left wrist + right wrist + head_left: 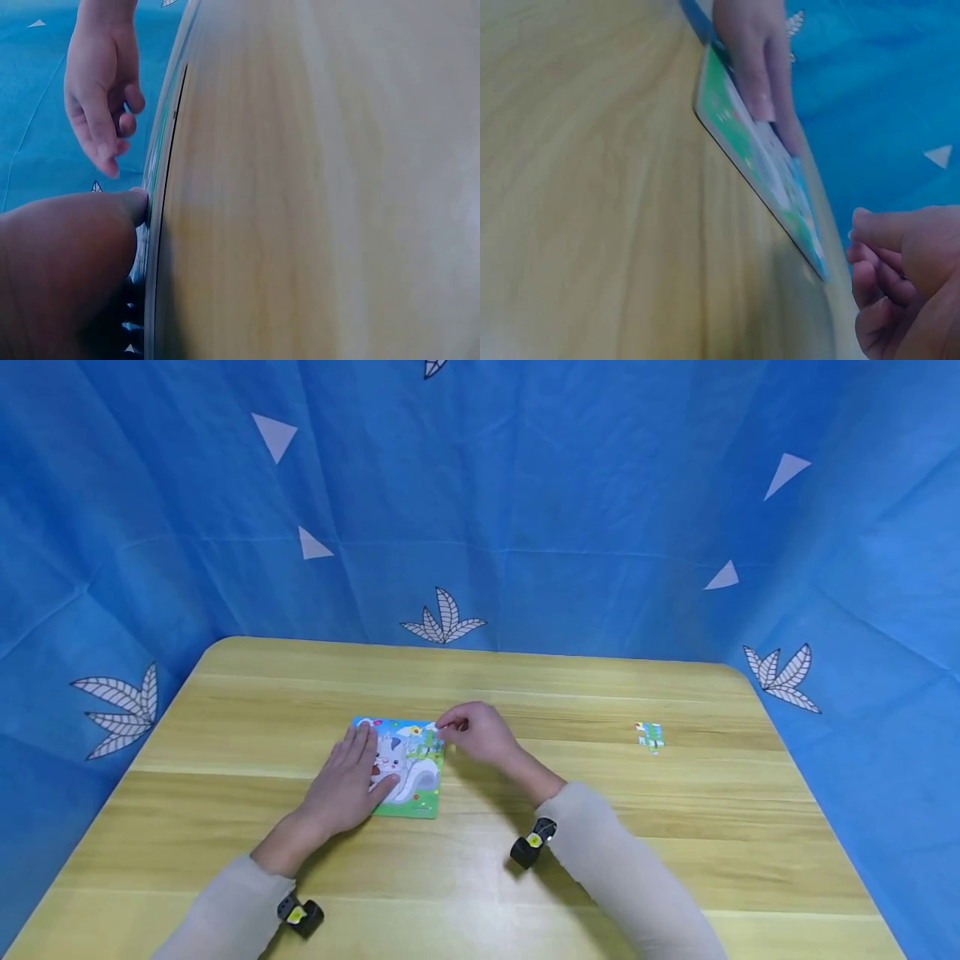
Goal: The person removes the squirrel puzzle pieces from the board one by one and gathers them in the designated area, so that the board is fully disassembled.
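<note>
A squirrel jigsaw puzzle with a green border lies left of the table's middle. Across its left side my left hand rests flat, fingers straight and thumb spread toward the squirrel. At the puzzle's top right corner is my right hand, fingers bent and thumb tip close to the index finger. In the right wrist view, the right hand is raised beside the board, with a tiny pale sliver at its fingertips; whether it is a puzzle piece I cannot tell. The left wrist view shows the left thumb at the board's edge.
Small joined puzzle pieces lie apart on the right of the wooden table. A blue curtain with white triangles and leaves hangs behind the table and at both sides. Each sleeve end carries a small black camera.
</note>
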A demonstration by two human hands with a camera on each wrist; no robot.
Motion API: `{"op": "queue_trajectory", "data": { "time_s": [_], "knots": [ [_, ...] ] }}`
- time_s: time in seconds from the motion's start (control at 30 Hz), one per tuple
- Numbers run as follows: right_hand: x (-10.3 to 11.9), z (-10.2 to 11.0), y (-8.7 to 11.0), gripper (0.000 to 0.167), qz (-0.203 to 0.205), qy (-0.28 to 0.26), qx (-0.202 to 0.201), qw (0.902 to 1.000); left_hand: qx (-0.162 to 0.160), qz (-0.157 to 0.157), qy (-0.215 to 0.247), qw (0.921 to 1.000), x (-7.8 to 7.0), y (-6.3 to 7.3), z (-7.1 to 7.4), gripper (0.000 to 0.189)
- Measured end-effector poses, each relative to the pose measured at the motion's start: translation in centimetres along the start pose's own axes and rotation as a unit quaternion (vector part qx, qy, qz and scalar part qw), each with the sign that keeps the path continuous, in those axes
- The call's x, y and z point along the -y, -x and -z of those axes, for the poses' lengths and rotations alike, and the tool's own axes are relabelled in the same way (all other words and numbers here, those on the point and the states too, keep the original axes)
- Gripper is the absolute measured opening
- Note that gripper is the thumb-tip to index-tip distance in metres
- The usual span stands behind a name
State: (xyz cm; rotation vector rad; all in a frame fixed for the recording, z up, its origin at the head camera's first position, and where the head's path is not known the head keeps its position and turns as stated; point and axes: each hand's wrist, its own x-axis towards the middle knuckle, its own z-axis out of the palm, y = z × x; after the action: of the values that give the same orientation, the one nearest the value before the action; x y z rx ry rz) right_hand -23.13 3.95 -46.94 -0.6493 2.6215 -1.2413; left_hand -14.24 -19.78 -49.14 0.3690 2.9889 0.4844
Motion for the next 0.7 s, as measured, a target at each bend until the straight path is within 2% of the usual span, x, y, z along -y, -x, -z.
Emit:
{"op": "queue_trajectory", "data": {
  "time_s": [0.17,0.33,0.7],
  "knots": [
    [0.8,-1.8,-0.6,0.010,0.006,0.037,0.000,0.9993,0.002,-0.001,-0.006,1.0000,-0.1,0.0,0.1,0.081],
    [1.2,-3.1,-0.9,0.009,-0.012,0.077,-0.006,0.9969,0.001,-0.009,-0.001,1.0000,-0.2,0.0,0.4,0.081],
    [1.8,-4.2,-1.3,0.009,-0.026,0.140,-0.023,0.9896,0.005,-0.014,-0.007,0.9999,0.7,-0.4,-0.6,0.083]
  ]
}}
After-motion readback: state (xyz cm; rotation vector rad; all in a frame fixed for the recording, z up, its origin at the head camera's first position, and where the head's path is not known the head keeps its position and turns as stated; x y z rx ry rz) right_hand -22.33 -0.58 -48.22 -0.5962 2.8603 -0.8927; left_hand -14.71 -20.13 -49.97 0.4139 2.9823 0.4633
